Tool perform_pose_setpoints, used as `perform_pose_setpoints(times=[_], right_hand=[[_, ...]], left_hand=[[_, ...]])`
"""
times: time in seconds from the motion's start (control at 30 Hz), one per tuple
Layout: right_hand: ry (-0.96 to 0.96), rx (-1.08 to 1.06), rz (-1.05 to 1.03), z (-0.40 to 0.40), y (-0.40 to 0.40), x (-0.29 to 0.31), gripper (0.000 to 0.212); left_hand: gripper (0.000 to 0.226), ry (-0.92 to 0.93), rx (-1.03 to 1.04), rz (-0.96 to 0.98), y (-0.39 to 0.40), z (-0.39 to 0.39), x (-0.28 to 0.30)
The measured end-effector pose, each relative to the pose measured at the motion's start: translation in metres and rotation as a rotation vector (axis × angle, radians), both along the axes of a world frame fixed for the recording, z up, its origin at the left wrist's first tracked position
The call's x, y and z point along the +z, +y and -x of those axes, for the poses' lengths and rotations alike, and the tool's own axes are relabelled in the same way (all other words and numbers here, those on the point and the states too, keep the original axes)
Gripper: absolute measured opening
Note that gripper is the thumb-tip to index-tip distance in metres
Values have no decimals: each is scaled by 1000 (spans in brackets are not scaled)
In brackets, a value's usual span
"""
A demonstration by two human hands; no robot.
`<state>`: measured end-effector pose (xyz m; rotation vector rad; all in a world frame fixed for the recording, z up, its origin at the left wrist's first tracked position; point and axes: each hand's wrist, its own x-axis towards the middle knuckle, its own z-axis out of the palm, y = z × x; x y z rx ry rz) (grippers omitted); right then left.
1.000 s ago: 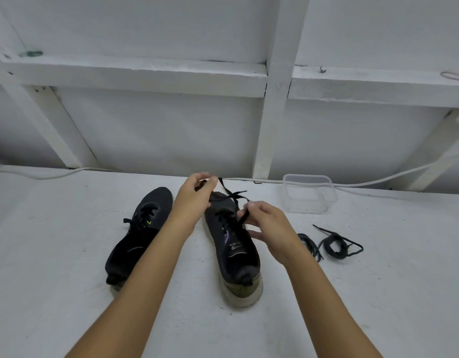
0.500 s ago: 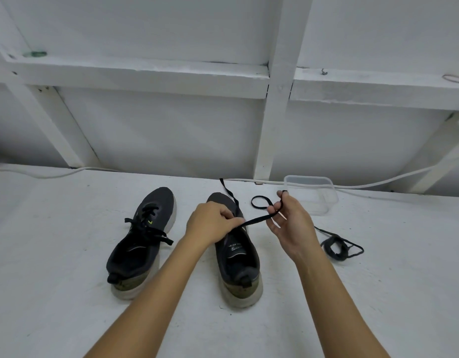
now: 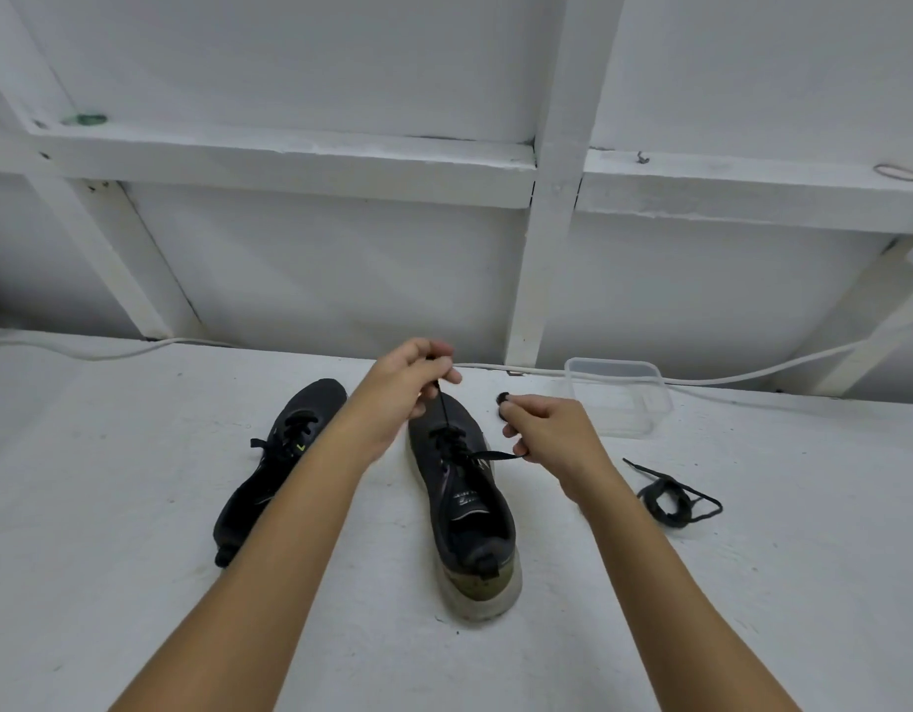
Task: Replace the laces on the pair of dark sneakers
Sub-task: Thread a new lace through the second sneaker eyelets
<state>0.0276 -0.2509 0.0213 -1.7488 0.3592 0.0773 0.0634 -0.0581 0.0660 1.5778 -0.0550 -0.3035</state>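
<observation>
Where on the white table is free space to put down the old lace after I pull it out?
The table is bare left of the left sneaker, and in front between the right sneaker and the coiled lace. It is crowded between sneakers and around the plastic container.

White painted bench [image 3: 136, 506] carries a clear rectangular plastic container [image 3: 619, 398] at 1 o'clock, standing upright near the back edge. White cable [image 3: 804, 359] runs along the back edge, behind the container. White timber-framed wall [image 3: 300, 161] behind. A thin band [image 3: 899, 172] lies on the ledge at 2 o'clock, a green ring [image 3: 87, 119] at 10 o'clock.
</observation>
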Motion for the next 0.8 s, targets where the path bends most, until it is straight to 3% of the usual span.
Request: perform_pose_setpoints(times=[0.1,0.17,0.27,0.47,0.53,0.6,0.67,0.8], right_hand=[[-45,266,129,-4,13,18,23],[-40,450,184,-5,22,28,13],[-89,527,209,-8,27,33,43],[-134,415,39,-3,13,32,33],[-131,337,-41,1,8,28,22],[-137,213,-136,5,3,24,19],[-147,72,-302,8,-3,20,22],[-231,-181,-856,14,-25,17,25]], left_hand=[[18,-171,-86,-130,1,-2,20],[22,-234,-136,-172,-1,-4,26],[27,-252,-173,-252,-2,-3,19],[48,-197,-180,-524,18,13,-12],[37,-238,-215,-550,26,16,-17],[12,-263,-201,-533,35,16,-17],[18,-243,-166,-491,45,16,-16],[28,-188,-67,-351,63,16,-15]])
